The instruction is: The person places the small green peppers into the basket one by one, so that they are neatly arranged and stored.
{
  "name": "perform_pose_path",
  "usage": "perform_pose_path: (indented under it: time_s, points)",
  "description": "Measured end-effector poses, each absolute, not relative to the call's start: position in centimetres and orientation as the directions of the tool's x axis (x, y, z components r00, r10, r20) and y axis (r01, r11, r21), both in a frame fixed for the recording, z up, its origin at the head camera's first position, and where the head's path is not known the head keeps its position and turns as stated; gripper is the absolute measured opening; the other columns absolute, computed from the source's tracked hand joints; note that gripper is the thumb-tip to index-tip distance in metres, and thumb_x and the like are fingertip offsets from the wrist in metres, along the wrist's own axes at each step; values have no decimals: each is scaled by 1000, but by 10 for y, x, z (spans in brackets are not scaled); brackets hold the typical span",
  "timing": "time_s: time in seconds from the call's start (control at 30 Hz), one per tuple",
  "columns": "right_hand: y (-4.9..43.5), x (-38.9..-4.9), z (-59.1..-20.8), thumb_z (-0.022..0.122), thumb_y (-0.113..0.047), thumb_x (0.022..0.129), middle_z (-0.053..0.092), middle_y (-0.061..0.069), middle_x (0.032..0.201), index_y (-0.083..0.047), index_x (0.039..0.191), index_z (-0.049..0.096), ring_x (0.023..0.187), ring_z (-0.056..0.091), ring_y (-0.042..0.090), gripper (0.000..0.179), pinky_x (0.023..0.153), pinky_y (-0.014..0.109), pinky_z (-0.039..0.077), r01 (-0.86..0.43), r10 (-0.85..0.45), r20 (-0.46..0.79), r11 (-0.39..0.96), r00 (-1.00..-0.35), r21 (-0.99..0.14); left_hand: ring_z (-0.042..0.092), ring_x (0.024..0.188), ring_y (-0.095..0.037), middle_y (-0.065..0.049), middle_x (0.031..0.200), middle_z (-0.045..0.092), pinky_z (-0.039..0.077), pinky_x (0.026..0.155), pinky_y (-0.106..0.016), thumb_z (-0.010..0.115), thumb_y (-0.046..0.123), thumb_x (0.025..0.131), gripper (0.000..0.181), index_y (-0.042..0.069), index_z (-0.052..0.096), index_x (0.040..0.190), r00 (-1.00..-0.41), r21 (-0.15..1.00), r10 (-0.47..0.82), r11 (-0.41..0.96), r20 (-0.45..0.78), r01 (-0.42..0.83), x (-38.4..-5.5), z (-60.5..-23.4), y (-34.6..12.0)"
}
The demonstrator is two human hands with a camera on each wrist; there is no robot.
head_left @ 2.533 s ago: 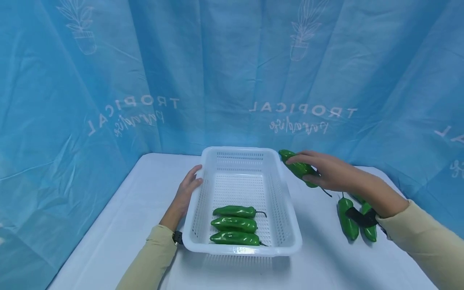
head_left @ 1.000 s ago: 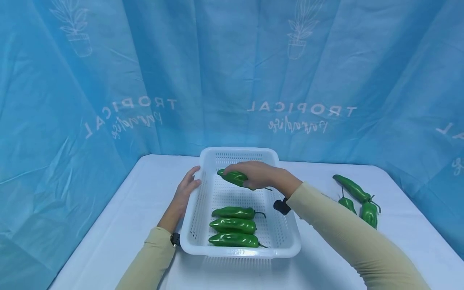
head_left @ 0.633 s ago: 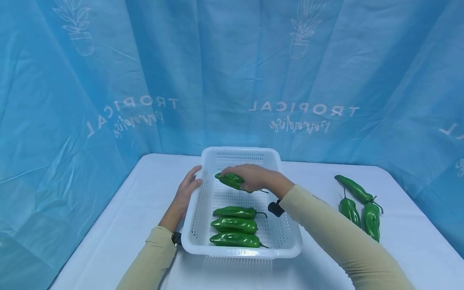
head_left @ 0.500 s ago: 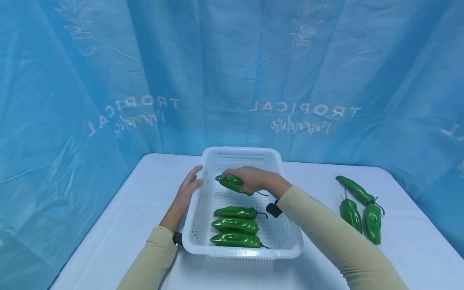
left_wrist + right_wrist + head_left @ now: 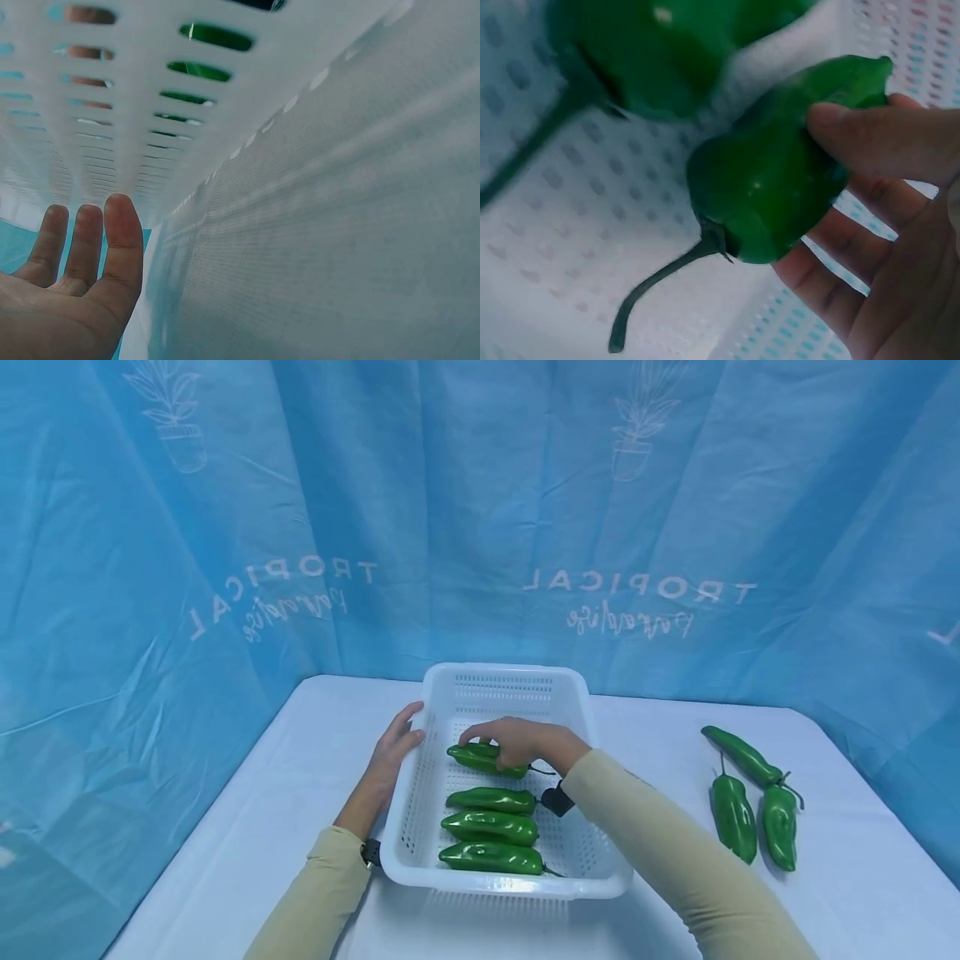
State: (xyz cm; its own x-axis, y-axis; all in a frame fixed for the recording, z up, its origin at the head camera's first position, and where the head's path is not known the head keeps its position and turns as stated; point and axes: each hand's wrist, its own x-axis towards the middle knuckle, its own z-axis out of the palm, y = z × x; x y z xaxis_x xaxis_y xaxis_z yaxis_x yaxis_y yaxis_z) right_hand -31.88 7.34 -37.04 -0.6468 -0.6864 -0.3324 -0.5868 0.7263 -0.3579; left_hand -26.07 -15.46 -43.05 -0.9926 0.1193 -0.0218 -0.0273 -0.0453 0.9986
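Note:
A white perforated plastic basket (image 5: 397,839) stands on the table. Inside, near its back half, my right hand (image 5: 517,741) holds a green chili pepper (image 5: 471,758) between thumb and fingers, low against the basket floor. The right wrist view shows the thumb across the held pepper (image 5: 757,187), its stem pointing away from the palm. Three more green chili peppers (image 5: 489,827) lie side by side in the front half. On the basket's left side my left hand (image 5: 392,753) rests against the rim; in the left wrist view its fingers (image 5: 124,255) are extended along the perforated wall.
Three loose green chili peppers (image 5: 733,817) lie on the white-covered table (image 5: 667,752) to the right, their stems close together. A blue curtain (image 5: 480,527) with white print hangs behind the table and along both sides.
My right hand has carried the chili pepper from right of the basket to inside it, then lowered it toward the floor and the other peppers. My left hand has stayed at the rim.

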Motion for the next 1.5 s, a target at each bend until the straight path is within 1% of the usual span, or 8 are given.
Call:
perform_pose_path:
  time_s: [0.3,0.5,0.6,0.8,1.1,1.27,1.37,1.5]
  points:
    - [72,-319,-371,60,9,84,59,12,140,-34,141,51,125,58,26,72,86,33,51,-584,-684,-352,729,-639,-357,48,134,-37,-6,160,29,55,99,-46,47,32,100,57,33,26,154,-992,999,125,-54,0,-6,-261,-428,-155]
    - [72,-319,-374,62,8,85,61,10,138,-37,140,52,125,58,23,71,90,35,53,-554,-666,-379,746,-643,-371,48,135,-36,-3,158,34,54,100,-46,48,34,99,56,37,28,152,-992,999,122,-42,-15,-20,-260,-429,-154]
    - [73,-320,-375,64,7,85,62,8,134,-38,138,54,119,60,20,71,90,34,55,-532,-662,-402,749,-633,-396,48,135,-36,-2,157,35,54,101,-47,48,34,100,55,37,29,151,-993,999,121,-41,-13,-18,-260,-429,-155]
    - [73,-318,-372,64,9,84,64,6,128,-41,133,59,106,63,19,70,87,37,59,-443,-643,-497,764,-583,-468,48,136,-36,-4,157,34,53,101,-47,47,33,100,55,36,29,152,-993,999,115,-36,-7,-11,-260,-428,-154]
    - [73,-316,-371,64,9,84,63,5,128,-41,132,59,108,61,19,70,92,39,58,-410,-638,-523,768,-566,-492,47,136,-36,-3,158,33,53,101,-48,47,33,100,54,37,30,151,-994,1000,109,-17,-9,-11,-260,-430,-155]
    - [72,-317,-372,64,9,84,62,6,130,-41,132,59,110,61,20,70,92,39,58,-398,-635,-530,769,-562,-500,48,135,-36,-5,158,33,54,100,-46,47,34,100,56,35,28,152,-994,1000,112,-12,3,2,-259,-429,-156]
    - [73,-318,-369,65,8,83,61,6,134,-39,135,58,114,61,22,70,95,40,57,-396,-639,-530,766,-558,-507,49,133,-37,-6,157,34,55,98,-45,47,33,100,56,34,28,152,-994,1000,107,-21,8,6,-258,-428,-156]
    - [84,-320,-355,65,0,86,55,10,144,-33,140,56,127,58,30,64,104,44,52,-434,-653,-517,756,-554,-489,50,131,-36,-7,156,35,56,96,-44,47,32,100,56,34,27,153,-992,999,125,-50,4,-2,-259,-429,-155]
